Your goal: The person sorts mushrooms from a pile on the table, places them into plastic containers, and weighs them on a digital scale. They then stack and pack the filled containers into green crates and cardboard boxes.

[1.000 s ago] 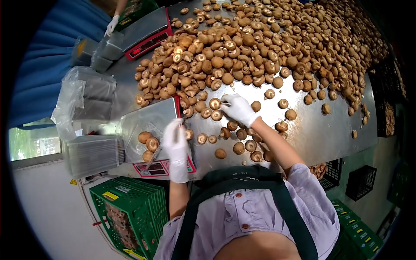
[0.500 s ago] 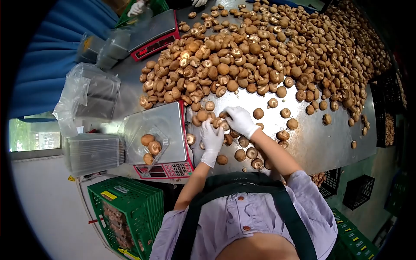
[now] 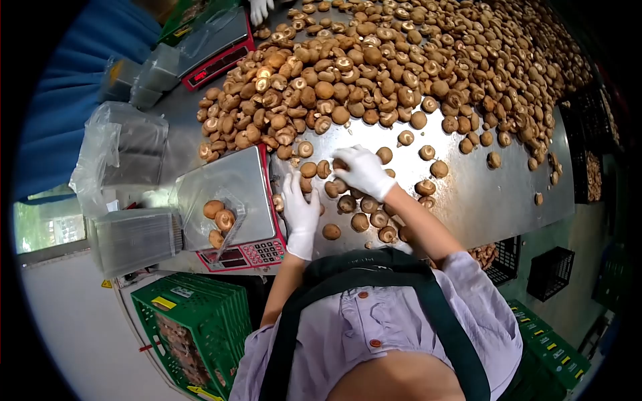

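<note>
My left hand [image 3: 301, 210], white-gloved, is beside the scale's right edge with its fingers stretched out and thumb apart. A mushroom partly shows behind its thumb side. My right hand [image 3: 364, 172], also gloved, curls its fingers around a brown mushroom [image 3: 340, 164] just above the metal table. Loose mushrooms [image 3: 360, 222] lie below and around it, some caps up and some stems up. On the red-framed scale [image 3: 257, 177] at left, a clear plastic tray [image 3: 234, 208] sits tilted with a few mushrooms [image 3: 225, 219] in it.
A large mushroom heap [image 3: 374, 73] covers the table's far side. Stacked clear trays [image 3: 134, 237] and a plastic bag of trays [image 3: 127, 150] stand left. Behind is a second scale [image 3: 217, 60], near another person's gloved hand [image 3: 261, 10]. Green crates [image 3: 194, 327] stand below at left.
My hands have moved apart: the left went left toward the scale and its fingers straightened, while the right stays over the mushrooms. The view has shifted slightly. The other person's hand has moved near the far scale.
</note>
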A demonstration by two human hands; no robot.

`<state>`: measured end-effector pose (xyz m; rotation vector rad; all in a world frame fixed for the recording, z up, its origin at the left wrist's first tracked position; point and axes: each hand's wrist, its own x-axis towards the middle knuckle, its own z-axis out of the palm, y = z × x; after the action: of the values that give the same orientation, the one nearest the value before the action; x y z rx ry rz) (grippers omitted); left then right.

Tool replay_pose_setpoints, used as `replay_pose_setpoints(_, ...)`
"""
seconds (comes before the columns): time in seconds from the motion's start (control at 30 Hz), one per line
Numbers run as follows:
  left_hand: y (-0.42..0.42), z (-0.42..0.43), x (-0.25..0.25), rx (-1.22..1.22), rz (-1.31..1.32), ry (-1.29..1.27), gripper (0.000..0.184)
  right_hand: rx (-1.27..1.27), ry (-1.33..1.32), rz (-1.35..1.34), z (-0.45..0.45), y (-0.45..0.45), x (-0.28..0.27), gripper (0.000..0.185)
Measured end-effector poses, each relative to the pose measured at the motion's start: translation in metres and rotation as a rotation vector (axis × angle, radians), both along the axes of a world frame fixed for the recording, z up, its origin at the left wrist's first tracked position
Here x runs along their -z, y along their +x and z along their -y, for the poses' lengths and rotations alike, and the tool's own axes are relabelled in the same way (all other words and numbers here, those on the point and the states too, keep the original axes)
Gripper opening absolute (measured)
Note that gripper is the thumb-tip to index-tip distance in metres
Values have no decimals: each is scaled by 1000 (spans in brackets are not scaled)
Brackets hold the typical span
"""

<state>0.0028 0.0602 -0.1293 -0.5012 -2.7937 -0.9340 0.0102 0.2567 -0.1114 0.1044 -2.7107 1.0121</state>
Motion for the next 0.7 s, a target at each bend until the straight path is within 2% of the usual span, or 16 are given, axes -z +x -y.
replay_pose_setpoints(0.03, -8, 0, 7, 10, 62, 23, 61, -57, 51, -36, 9, -12, 14, 29)
replay_pose_setpoints(0.1, -25, -1, 36, 82, 4, 16, 64, -147, 249, 87, 29, -27, 35, 37)
replay_pose_setpoints(0.17, -41, -2, 51, 101, 13, -79, 57, -132, 311, 111, 34, -38, 37, 32)
replay_pose_setpoints(0.23, -50, -6, 39, 135, 60, -49, 50, -79, 130, 169, 30, -45, 46, 25)
replay_pose_setpoints(0.27, -50, -7, 32, 161, 134, 10, 45, -21, -54, 18, 26, -39, 54, 24)
replay_pose_setpoints(0.3, -50, -9, 25, 189, 205, 23, 43, 32, -360, 122, 18, -31, 55, 27)
replay_pose_setpoints(0.37, -46, -5, 40, 188, 394, 331, 38, 201, -906, 270, -7, -11, 62, 26)
replay_pose_setpoints(0.4, -42, -5, 32, 195, 647, 574, 36, 278, -1008, 271, -21, 2, 47, 25)
replay_pose_setpoints(0.43, -36, -6, 19, 224, 773, 760, 36, 356, -1108, 269, -36, 15, 32, 24)
replay_pose_setpoints(0.5, -27, 0, 1, 175, 1012, 1033, 39, 392, -1342, 207, -67, 37, 37, 22)
replay_pose_setpoints(0.53, -17, 1, -24, 156, 1198, 1080, 45, 445, -1357, 217, -77, 48, 32, 24)
replay_pose_setpoints(0.57, -10, 6, -28, 182, 1272, 1153, 55, 500, -1371, 228, -83, 59, 25, 26)
replay_pose_setpoints(0.63, 1, 9, -14, 258, 1384, 1260, 77, 501, -1575, 254, -84, 66, 5, 31)
replay_pose_setpoints(0.7, 11, 14, -9, 363, 1551, 1299, 86, 551, -1595, 329, -74, 72, -12, 35)
